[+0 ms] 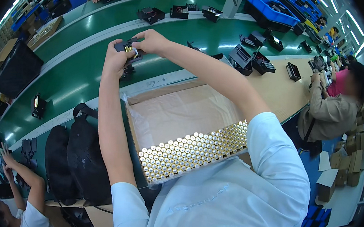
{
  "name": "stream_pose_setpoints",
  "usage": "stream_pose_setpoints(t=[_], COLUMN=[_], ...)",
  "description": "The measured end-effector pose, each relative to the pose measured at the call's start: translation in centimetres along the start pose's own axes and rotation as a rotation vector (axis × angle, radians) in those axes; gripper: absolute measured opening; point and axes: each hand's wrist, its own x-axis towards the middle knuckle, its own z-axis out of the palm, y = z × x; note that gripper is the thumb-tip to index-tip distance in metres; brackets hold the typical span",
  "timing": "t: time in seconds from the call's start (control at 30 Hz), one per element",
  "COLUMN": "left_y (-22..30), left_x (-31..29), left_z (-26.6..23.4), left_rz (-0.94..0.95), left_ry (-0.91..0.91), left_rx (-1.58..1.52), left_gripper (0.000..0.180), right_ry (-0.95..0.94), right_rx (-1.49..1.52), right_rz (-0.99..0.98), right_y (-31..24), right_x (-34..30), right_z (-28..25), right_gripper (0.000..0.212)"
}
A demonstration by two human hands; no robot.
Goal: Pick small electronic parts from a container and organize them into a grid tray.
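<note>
Over the green conveyor belt, both my arms reach forward to a small black battery case (pixel 137 56) with gold-coloured batteries showing inside it. My left hand (pixel 115 60) grips the case from its left side. On the other side my right hand (pixel 151 43) is closed at the case, fingers bent over its upper edge. Whether a loose battery sits in the fingers cannot be made out. Close to my body stands a shallow cardboard tray (pixel 178 102) lined with clear plastic. Upright batteries (pixel 193 152) in tight rows fill its near part.
Black boxes (pixel 241 57) and other dark cases are scattered along the belt (pixel 80 77). A black backpack (pixel 88 157) lies left of the tray. Co-workers sit at right (pixel 336 106) and lower left (pixel 30 186); another stands across the belt. A blue crate (pixel 273 9) is at the back.
</note>
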Motion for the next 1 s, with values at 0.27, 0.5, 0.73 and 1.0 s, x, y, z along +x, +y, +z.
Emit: stream_pose_setpoints(t=[0.27, 0.5, 0.73, 1.0], left_y=[1.1, 0.9, 1.2, 0.5], left_x=[-1.3, -0.7, -0.4, -2.0], left_z=[2.3, 2.5, 1.5, 1.7], left_rz=[0.074, 0.058, 0.123, 0.662], left_ry=[-0.013, 0.072, 0.149, 0.708], left_rx=[0.026, -0.052, 0.306, 1.549], left_gripper=[0.06, 0.056, 0.049, 0.04], right_ry=[0.044, 0.169, 0.14, -0.034], right_rx=[0.204, 0.084, -0.715, -1.286], right_rz=[0.072, -0.065, -0.356, 0.181], right_y=[0.3, 2.3, 1.9, 3.4], right_x=[-0.7, 0.9, -2.1, -5.4], right_z=[-1.6, 0.3, -3.1, -11.5], right_gripper=[0.032, 0.039, 0.054, 0.034])
